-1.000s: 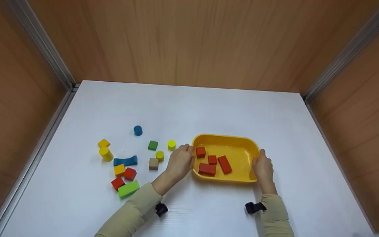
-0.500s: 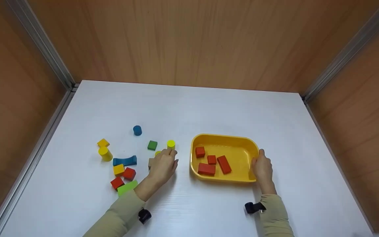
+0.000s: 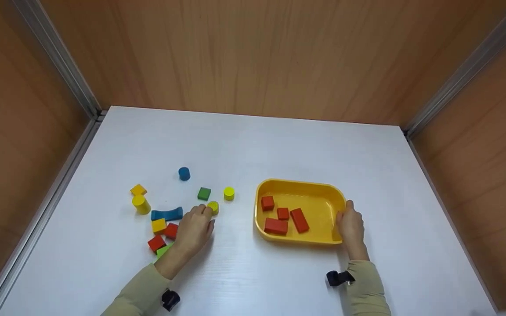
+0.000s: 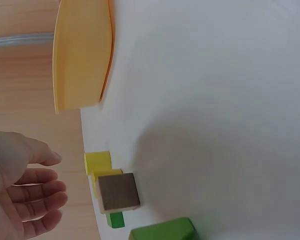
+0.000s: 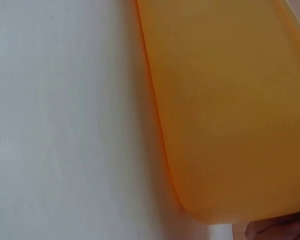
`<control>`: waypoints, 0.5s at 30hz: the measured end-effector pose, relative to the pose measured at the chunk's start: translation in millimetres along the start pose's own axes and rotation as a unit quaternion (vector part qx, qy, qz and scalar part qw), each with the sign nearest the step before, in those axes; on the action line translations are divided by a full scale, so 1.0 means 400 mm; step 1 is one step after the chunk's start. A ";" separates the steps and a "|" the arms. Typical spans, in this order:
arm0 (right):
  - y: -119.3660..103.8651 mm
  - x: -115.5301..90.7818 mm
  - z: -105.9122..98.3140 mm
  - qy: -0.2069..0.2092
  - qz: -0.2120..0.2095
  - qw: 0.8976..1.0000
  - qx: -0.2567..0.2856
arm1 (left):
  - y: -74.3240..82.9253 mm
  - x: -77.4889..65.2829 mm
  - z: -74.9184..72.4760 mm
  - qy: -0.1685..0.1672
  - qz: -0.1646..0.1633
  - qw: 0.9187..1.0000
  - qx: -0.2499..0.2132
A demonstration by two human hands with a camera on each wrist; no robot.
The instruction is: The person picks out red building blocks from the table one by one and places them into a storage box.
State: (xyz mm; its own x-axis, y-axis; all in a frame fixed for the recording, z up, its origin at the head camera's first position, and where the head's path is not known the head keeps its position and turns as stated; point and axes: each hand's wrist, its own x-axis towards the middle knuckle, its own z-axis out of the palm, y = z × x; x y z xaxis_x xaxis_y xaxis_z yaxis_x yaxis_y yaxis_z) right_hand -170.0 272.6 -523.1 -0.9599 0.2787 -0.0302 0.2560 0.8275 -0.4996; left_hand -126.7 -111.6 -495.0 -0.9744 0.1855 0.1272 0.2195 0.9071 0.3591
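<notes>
My left hand [image 3: 194, 228] hovers over the loose blocks with nothing in it; in the left wrist view its fingers [image 4: 45, 192] are loosely bent, above the table. Nearest to it are a yellow cylinder [image 3: 213, 207], a red block [image 3: 171, 230] and a plain wooden cube [image 4: 119, 192], which the hand hides in the head view. My right hand [image 3: 352, 228] grips the right end of a yellow tray [image 3: 319, 186], thumb inside the rim. Inside the tray lie several red blocks [image 3: 276, 226], towards its left side.
Left on the white table [image 3: 253, 145] lie a blue cylinder [image 3: 184, 174], a blue arched block [image 3: 167, 214], a green block [image 3: 204, 193], a tall yellow cylinder [image 3: 141, 204], a yellow cube [image 3: 159, 226] and another red block [image 3: 157, 244]. Wooden panels [image 3: 244, 57] enclose the table.
My left hand has let go of the tray's left end and moved left over the loose blocks. The right hand has stayed on the tray, which has barely shifted.
</notes>
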 end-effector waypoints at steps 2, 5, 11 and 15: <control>0.000 -0.001 -0.001 0.001 -0.003 1.000 0.000 | -0.011 -0.010 -0.004 -0.003 -0.010 1.000 -0.002; 0.001 -0.001 -0.003 -0.001 -0.006 1.000 0.001 | -0.028 -0.026 -0.011 -0.010 -0.025 1.000 -0.001; 0.001 -0.002 -0.005 -0.005 -0.007 1.000 0.005 | -0.064 -0.056 -0.025 -0.016 -0.046 0.999 0.006; 0.000 -0.002 -0.004 0.003 -0.018 1.000 0.002 | -0.088 -0.071 -0.033 -0.018 -0.055 0.998 0.008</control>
State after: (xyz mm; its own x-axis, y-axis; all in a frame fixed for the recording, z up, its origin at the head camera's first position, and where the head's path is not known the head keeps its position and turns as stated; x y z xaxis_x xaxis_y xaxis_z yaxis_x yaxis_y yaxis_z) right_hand -169.0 273.1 -521.5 -0.9676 0.2523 -0.0079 0.2218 0.8347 -0.5041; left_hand -105.9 -153.8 -498.9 -0.9936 0.0982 0.0550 0.1114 0.9285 0.3542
